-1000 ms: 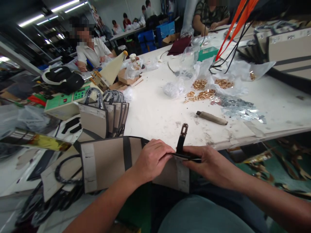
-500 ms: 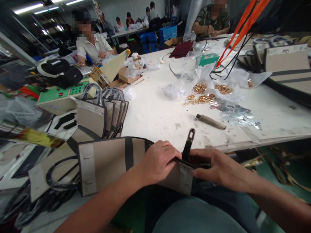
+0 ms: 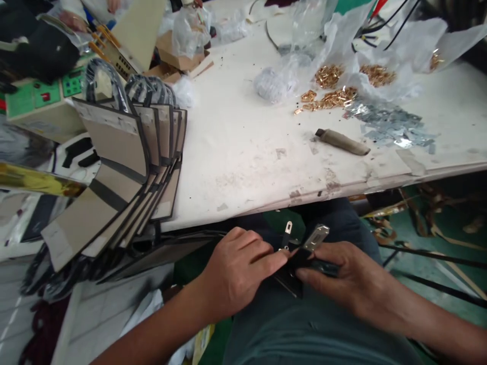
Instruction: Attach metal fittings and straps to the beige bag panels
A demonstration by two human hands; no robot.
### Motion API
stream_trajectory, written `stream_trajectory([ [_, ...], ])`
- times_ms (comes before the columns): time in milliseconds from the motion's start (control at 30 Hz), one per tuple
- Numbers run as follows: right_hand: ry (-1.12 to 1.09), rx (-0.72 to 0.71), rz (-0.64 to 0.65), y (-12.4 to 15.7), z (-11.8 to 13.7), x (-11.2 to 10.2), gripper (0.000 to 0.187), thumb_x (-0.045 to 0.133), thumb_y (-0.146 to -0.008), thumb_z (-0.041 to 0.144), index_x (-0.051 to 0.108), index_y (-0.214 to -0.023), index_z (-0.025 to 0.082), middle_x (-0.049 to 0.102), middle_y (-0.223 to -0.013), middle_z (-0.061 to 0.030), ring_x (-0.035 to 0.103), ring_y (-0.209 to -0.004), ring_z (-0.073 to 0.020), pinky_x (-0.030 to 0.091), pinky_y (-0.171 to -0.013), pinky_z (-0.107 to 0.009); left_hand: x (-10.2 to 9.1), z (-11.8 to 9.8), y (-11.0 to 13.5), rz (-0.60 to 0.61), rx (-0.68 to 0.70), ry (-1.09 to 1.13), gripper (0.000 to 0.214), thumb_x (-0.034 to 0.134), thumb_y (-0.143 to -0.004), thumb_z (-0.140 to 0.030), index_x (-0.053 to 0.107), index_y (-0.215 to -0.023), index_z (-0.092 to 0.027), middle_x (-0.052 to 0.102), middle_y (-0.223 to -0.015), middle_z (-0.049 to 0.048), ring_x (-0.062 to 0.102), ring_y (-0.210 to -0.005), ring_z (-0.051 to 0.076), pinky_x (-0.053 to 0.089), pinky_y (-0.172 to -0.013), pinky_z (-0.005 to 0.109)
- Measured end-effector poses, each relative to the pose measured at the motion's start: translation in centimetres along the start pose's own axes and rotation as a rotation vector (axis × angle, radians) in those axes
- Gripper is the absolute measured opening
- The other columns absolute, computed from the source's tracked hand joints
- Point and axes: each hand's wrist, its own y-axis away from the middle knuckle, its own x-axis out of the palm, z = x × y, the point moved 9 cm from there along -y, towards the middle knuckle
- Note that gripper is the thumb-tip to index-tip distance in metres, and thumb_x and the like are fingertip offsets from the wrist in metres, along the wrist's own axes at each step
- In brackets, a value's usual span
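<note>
My left hand [image 3: 239,266] is closed, its thumb and forefinger pinching the dark edge of a bag piece [image 3: 167,253] in my lap. That piece runs left below the table edge, seen nearly edge-on. My right hand [image 3: 338,276] is closed around a black strap [image 3: 300,256] with a shiny metal end [image 3: 317,236] pointing up. A dark rounded end sticks out between its thumb and fingers; I cannot tell what it belongs to. Between the hands stands a smaller slotted metal tip [image 3: 288,234]. My fingers hide where these parts join.
Several beige bag pieces with dark edges [image 3: 114,137] and wrapped handles lean at the left. On the white table [image 3: 228,152] lie a wrapped tool [image 3: 342,142], gold fittings [image 3: 335,99] and silver plates [image 3: 399,126]. A co-worker's hand [image 3: 74,21] shows at top left.
The view has tipped down. The bag piece has gone from lying broad across my lap to nearly edge-on and lower. Two metal ends now show at my hands, where one showed before.
</note>
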Motion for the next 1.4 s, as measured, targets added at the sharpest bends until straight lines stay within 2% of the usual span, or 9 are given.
stream_trajectory([
  [67,-0.031,0.001,-0.055,-0.1,-0.4,0.4,0.013,0.063,-0.098,0.027,0.075,-0.1,0.021,0.075,-0.097,-0.0003,0.07,-0.093,-0.0199,0.054,-0.086,-0.028,0.0,-0.7,0.9,-0.051,0.01,-0.023,0.029,0.065,-0.097,-0.013,0.066,-0.124,-0.023,0.073,-0.096,0.0003,0.062,-0.091,0.018,0.043,-0.081,0.037],
  [167,-0.033,0.019,-0.098,-0.1,-0.9,0.9,0.009,0.068,-0.095,0.023,0.075,-0.1,0.023,0.076,-0.097,0.0014,0.071,-0.092,-0.017,0.054,-0.083,-0.025,-0.2,-2.2,1.9,-0.15,0.053,-0.071,0.023,0.076,-0.09,-0.016,0.071,-0.11,-0.026,0.071,-0.091,-0.0019,0.064,-0.09,0.017,0.044,-0.082,0.036],
  [267,0.001,0.008,-0.035,-0.4,-0.7,1.6,0.01,0.069,-0.095,0.022,0.077,-0.097,0.026,0.076,-0.096,0.0038,0.07,-0.09,-0.0141,0.052,-0.083,-0.023,-0.3,-3.4,2.6,-0.213,0.078,-0.097,0.018,0.077,-0.086,-0.014,0.072,-0.098,-0.025,0.069,-0.088,-0.0026,0.064,-0.087,0.016,0.047,-0.082,0.035],
  [467,0.047,0.041,0.023,-0.7,-1.0,1.7,0.01,0.07,-0.095,0.029,0.078,-0.102,0.027,0.075,-0.097,0.003,0.069,-0.09,-0.015,0.05,-0.077,-0.024,-0.1,-3.9,3.6,-0.266,0.055,-0.123,0.02,0.08,-0.082,-0.013,0.073,-0.096,-0.025,0.068,-0.088,-0.0018,0.063,-0.087,0.016,0.051,-0.084,0.036],
  [600,0.086,0.06,0.067,-0.5,-0.9,2.0,0.016,0.064,-0.097,0.029,0.077,-0.089,0.026,0.073,-0.086,0.0035,0.065,-0.081,-0.0141,0.046,-0.069,-0.025,0.2,-4.2,4.0,-0.278,0.06,-0.111,0.019,0.079,-0.083,-0.012,0.074,-0.098,-0.023,0.069,-0.089,-0.0005,0.063,-0.09,0.017,0.052,-0.086,0.036],
  [900,0.057,0.111,-0.093,0.4,-1.4,1.2,0.016,0.065,-0.092,0.025,0.073,-0.078,0.021,0.068,-0.076,0.0021,0.059,-0.073,-0.0146,0.042,-0.066,-0.026,0.3,-4.6,3.6,-0.267,0.044,-0.124,0.017,0.075,-0.086,-0.012,0.073,-0.099,-0.024,0.07,-0.09,-0.0014,0.063,-0.09,0.016,0.052,-0.088,0.036],
  [1133,0.06,0.152,-0.02,0.2,-1.6,1.8,0.019,0.064,-0.089,0.027,0.066,-0.071,0.02,0.061,-0.07,0.0023,0.053,-0.066,-0.0137,0.039,-0.06,-0.026,0.5,-4.9,3.6,-0.234,0.081,-0.122,0.019,0.078,-0.085,-0.014,0.073,-0.1,-0.023,0.07,-0.09,-0.0017,0.063,-0.089,0.017,0.051,-0.084,0.036],
  [1267,0.125,0.135,0.026,-0.1,-0.9,2.2,0.017,0.064,-0.088,0.023,0.066,-0.071,0.021,0.061,-0.07,0.0027,0.054,-0.067,-0.0136,0.039,-0.06,-0.026,0.8,-4.9,4.0,-0.199,0.1,-0.131,0.017,0.074,-0.089,-0.016,0.073,-0.103,-0.025,0.072,-0.09,-0.0028,0.064,-0.09,0.016,0.051,-0.085,0.036],
  [1400,0.199,0.098,0.038,-0.9,-0.4,2.2,0.015,0.063,-0.086,0.021,0.067,-0.071,0.021,0.063,-0.07,0.003,0.056,-0.067,-0.0134,0.04,-0.061,-0.026,0.2,-4.4,3.8,-0.185,0.118,-0.101,0.016,0.07,-0.093,-0.017,0.074,-0.106,-0.025,0.074,-0.089,-0.0031,0.064,-0.091,0.016,0.053,-0.086,0.035],
])
